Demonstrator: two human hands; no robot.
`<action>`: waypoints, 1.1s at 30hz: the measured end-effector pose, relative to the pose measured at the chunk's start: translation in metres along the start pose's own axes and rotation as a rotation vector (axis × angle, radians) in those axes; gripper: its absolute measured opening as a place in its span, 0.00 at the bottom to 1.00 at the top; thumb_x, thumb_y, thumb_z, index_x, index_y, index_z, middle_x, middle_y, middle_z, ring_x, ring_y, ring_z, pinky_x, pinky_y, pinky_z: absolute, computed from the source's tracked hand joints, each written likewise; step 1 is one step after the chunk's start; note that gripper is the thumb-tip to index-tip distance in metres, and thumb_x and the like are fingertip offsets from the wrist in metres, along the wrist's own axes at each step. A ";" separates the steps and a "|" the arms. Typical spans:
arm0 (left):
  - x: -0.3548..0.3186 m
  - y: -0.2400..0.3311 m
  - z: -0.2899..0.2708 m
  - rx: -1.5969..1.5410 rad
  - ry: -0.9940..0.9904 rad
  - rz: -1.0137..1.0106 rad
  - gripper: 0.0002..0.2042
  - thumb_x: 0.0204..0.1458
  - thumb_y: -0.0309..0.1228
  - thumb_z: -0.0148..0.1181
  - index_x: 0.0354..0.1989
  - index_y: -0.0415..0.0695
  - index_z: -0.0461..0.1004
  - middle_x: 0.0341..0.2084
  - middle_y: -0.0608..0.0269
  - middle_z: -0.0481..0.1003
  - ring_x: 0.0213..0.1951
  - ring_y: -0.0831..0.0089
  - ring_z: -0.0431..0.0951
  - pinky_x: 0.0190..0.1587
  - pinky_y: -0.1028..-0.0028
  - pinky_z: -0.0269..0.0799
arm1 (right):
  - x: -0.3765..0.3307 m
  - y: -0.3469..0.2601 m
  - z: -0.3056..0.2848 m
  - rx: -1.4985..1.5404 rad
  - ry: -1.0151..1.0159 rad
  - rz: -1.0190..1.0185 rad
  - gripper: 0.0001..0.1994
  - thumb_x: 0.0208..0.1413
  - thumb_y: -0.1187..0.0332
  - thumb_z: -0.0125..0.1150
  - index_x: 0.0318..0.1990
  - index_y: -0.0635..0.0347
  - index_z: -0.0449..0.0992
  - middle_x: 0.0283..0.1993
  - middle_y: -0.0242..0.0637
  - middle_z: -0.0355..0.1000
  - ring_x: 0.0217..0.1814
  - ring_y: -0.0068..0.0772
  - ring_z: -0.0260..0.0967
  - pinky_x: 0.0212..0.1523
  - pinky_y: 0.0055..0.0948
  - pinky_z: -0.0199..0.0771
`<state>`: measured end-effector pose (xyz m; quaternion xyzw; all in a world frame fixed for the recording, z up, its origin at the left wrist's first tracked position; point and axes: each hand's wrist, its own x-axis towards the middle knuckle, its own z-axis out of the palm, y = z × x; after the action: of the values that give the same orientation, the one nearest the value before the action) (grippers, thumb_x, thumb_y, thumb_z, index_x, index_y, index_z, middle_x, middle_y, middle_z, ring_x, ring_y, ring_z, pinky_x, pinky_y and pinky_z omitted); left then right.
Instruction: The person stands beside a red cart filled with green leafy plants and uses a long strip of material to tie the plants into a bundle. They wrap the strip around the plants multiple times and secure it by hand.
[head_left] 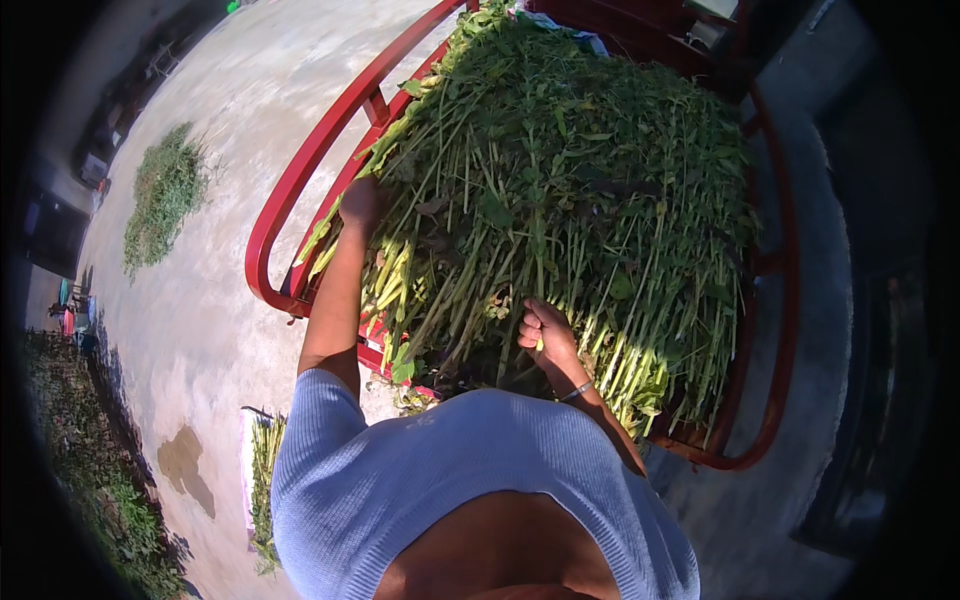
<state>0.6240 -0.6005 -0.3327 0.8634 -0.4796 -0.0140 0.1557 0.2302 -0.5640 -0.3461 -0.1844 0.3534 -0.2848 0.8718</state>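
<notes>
Gripping at the heap's near edge: the person's right hand (545,335), fingers clenched around a green stalk (540,262) that runs away beyond the knuckles; plant heap (610,190) spreads ahead of those fingers and to both sides; left hand (361,205) at the heap's left margin, fingers too shadowed to tell whether closed; red rail (272,225) just left of them; loose green clump (165,195) farther left, well apart, on concrete (225,320)
</notes>
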 end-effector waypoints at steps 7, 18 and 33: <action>-0.011 0.000 -0.015 -0.039 0.122 0.158 0.12 0.42 0.39 0.62 0.27 0.42 0.72 0.27 0.51 0.74 0.32 0.52 0.74 0.34 0.57 0.69 | 0.003 0.003 -0.011 0.028 0.008 0.003 0.06 0.60 0.65 0.47 0.34 0.56 0.64 0.17 0.22 0.53 0.14 0.15 0.45 0.15 0.17 0.46; -0.015 0.013 -0.001 0.058 0.201 0.069 0.12 0.44 0.35 0.59 0.33 0.41 0.72 0.32 0.49 0.74 0.34 0.54 0.76 0.37 0.61 0.72 | 0.007 0.010 -0.006 0.036 -0.002 0.020 0.04 0.59 0.67 0.48 0.32 0.53 0.65 0.17 0.20 0.53 0.14 0.14 0.47 0.15 0.17 0.47; -0.042 0.038 -0.068 -1.042 -0.346 -0.052 0.10 0.51 0.34 0.55 0.24 0.42 0.70 0.15 0.68 0.69 0.19 0.80 0.66 0.22 0.76 0.60 | 0.012 0.010 -0.022 0.156 -0.128 0.049 0.05 0.59 0.66 0.51 0.31 0.51 0.64 0.20 0.23 0.58 0.15 0.14 0.50 0.15 0.18 0.50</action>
<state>0.5815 -0.5671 -0.2622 0.6688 -0.4062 -0.3954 0.4811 0.2248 -0.5665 -0.3721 -0.1251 0.2780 -0.2776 0.9110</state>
